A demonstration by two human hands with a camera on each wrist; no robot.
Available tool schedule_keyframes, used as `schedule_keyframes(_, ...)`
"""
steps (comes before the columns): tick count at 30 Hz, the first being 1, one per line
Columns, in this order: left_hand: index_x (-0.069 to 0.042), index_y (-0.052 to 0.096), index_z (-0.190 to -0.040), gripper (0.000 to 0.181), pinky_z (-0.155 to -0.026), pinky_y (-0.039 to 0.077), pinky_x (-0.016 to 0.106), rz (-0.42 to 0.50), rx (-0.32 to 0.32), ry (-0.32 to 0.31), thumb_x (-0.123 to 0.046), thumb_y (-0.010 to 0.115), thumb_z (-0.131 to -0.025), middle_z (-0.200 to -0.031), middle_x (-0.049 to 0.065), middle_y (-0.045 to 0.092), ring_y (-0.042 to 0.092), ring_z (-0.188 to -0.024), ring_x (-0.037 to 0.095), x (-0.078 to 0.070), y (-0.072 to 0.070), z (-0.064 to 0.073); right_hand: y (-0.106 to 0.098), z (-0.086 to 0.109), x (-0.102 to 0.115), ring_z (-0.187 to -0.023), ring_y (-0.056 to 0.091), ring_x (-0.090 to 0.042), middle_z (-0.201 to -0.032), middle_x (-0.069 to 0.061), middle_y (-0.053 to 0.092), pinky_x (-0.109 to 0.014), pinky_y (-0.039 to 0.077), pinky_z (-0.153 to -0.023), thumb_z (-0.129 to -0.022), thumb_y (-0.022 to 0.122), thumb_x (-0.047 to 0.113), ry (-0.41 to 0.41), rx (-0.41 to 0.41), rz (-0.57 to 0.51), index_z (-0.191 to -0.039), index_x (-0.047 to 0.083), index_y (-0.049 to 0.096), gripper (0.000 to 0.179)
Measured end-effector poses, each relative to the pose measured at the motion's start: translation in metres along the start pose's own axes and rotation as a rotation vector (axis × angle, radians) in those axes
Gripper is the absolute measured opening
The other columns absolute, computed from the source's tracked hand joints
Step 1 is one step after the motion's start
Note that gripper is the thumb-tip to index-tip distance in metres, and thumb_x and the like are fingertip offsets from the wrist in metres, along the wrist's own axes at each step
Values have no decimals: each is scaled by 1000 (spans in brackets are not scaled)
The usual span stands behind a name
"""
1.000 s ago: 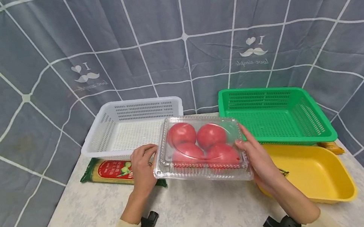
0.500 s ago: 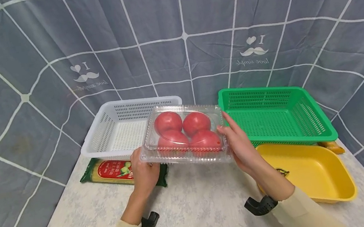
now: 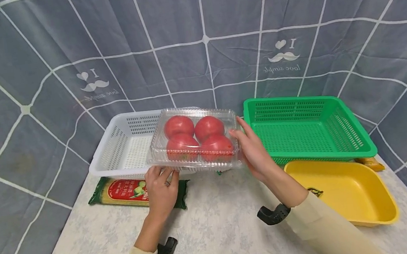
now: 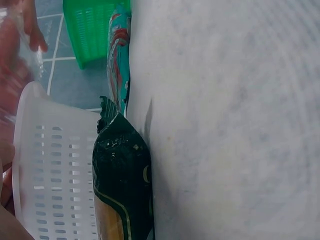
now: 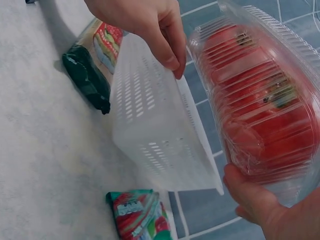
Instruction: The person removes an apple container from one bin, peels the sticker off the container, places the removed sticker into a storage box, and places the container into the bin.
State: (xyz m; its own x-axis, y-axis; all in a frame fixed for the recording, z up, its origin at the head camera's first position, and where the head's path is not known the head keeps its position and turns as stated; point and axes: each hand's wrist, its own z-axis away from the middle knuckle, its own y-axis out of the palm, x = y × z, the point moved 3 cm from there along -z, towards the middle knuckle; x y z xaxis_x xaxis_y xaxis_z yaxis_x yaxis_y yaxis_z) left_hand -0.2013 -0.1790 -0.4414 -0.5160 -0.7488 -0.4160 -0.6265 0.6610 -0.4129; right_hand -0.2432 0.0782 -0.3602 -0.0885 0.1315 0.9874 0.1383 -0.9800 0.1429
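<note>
My right hand (image 3: 254,150) holds a clear plastic box (image 3: 194,138) by its right end, thumb on the lid. Several red tomatoes (image 5: 270,95) lie inside it. The box is lifted, slightly tilted, over the right part of the white basket (image 3: 130,151) and apart from it in the right wrist view. My left hand (image 3: 161,191) pinches the front rim of that basket, thumb in front, as the right wrist view shows. Below the left hand, a green-ended pasta packet (image 3: 127,191) lies along the basket's front; the left wrist view shows its dark end (image 4: 122,150).
A green basket (image 3: 295,132) stands at the back right, a yellow basin (image 3: 352,193) before it. An orange packet (image 3: 371,164) lies partly hidden behind the basin. A teal and red packet (image 5: 140,212) lies beside the white basket. A tiled-pattern curtain (image 3: 196,68) hangs behind.
My right hand has carried the tomato box left and away from me, over the white basket. The left hand is now below the box's near edge, on the basket rim.
</note>
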Motion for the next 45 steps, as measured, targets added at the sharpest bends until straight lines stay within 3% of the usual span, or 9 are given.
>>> schedule_keyframes(5, -4, 76, -92, 10, -89, 36, 49, 31, 10, 8, -9, 73, -84, -98, 7, 67, 56, -98, 30, -4, 5, -2, 3, -9, 4, -128, 37, -25, -153, 4, 21, -50, 38, -98, -94, 55, 37, 5, -19, -22, -152, 35, 21, 67)
schedule_keyframes(10, -6, 77, -94, 12, -89, 36, 49, 78, -43, 22, -5, 74, -82, -98, 7, 68, 58, -97, 30, -4, 4, -2, 20, -19, 11, -122, 41, -25, -149, 0, 27, -51, 40, -94, -91, 58, 39, 30, -16, -13, -151, 35, 22, 70)
schedule_keyframes(17, -6, 77, -94, 12, -89, 35, 48, 95, -41, 4, -6, 73, -83, -98, 8, 68, 57, -97, 29, -3, 5, -1, 42, -38, 17, -130, 33, -26, -151, 1, 25, -54, 39, -95, -89, 60, 40, 34, -31, 14, -150, 36, 23, 72)
schedule_keyframes(24, -7, 76, -94, 11, -91, 34, 47, 102, -31, -32, -9, 72, -85, -99, 6, 67, 56, -98, 28, -4, 8, 3, 56, -56, 13, -114, 50, -27, -143, -4, 34, -46, 50, -80, -88, 59, 41, 38, -31, 53, -151, 33, 23, 73)
schedule_keyframes(36, -8, 77, -97, 13, -93, 34, 45, 117, -21, -32, -11, 72, -85, -101, 5, 67, 56, -100, 26, -6, 13, 3, 69, -73, 4, -124, 41, -32, -150, -7, 28, -57, 45, -85, -90, 56, 37, 43, -24, 155, -153, 29, 19, 73)
schedule_keyframes(45, -7, 77, -96, 13, -92, 34, 47, 102, -34, -20, -8, 73, -83, -100, 5, 67, 56, -99, 27, -1, 4, 1, 96, -81, 4, -117, 44, -31, -149, -11, 30, -47, 49, -72, -93, 51, 35, 41, -36, 179, -154, 27, 15, 71)
